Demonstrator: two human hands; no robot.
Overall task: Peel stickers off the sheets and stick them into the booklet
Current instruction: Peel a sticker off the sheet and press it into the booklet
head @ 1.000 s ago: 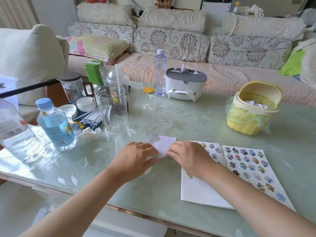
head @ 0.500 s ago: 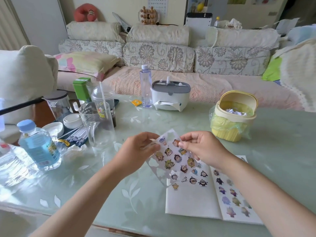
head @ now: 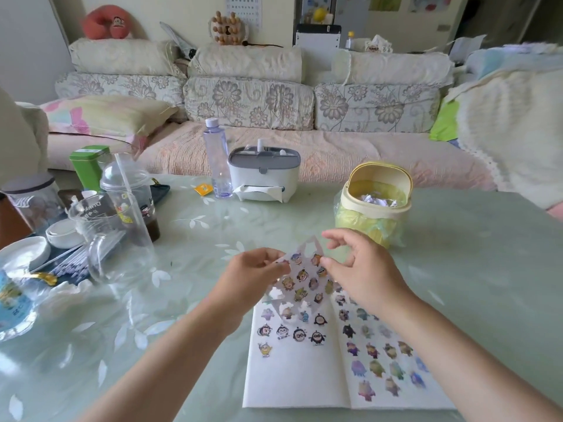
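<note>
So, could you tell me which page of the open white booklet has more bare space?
The left page: stickers cover only its upper part, whereas the right page carries them almost to its bottom edge.

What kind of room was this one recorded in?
Most likely a home living room: a floral-cushioned sofa runs behind a low table carrying a tissue box, a water bottle and a small bin.

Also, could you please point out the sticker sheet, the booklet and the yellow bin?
sticker sheet (head: 304,284): head view, on the printed middle of the sheet.
booklet (head: 292,379): head view, on the bare lower part of its left page.
yellow bin (head: 380,168): head view, on the top of its raised lid.
</note>
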